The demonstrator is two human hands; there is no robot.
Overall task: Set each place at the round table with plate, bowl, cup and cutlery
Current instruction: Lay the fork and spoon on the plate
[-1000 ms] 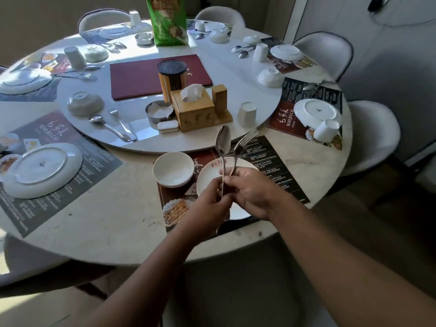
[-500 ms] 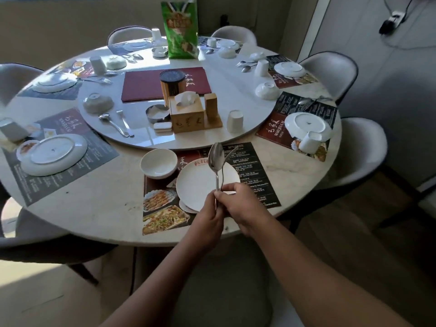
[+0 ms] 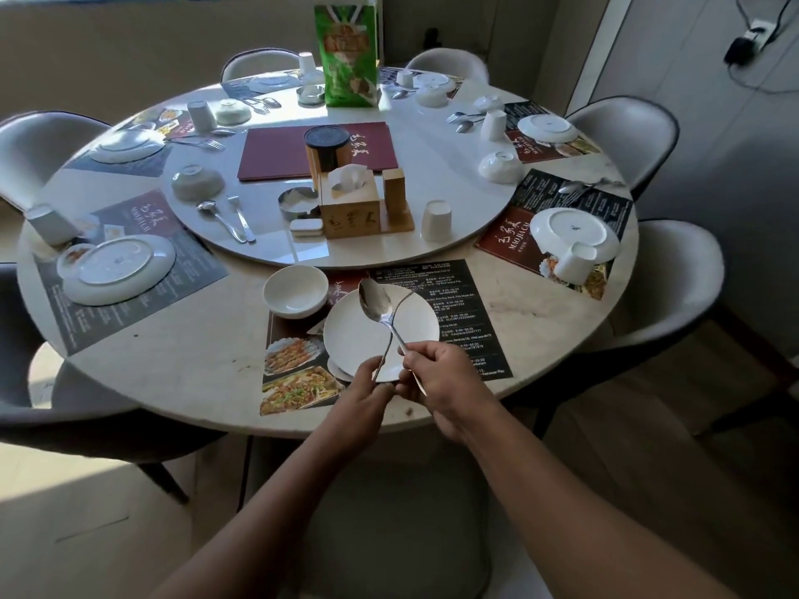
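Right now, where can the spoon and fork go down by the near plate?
Free: the placemat's text strip right of the plate, then bare table up to the next setting. Bare table also left of the mat. Crowded: the bowl sits close at the plate's upper left; left hand with fork and right hand with spoon are above the plate.

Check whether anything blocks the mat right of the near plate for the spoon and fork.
Nothing visible does. Spoon and fork are held above the plate. The mat right of it holds nothing, and the bowl sits off to the plate's left.
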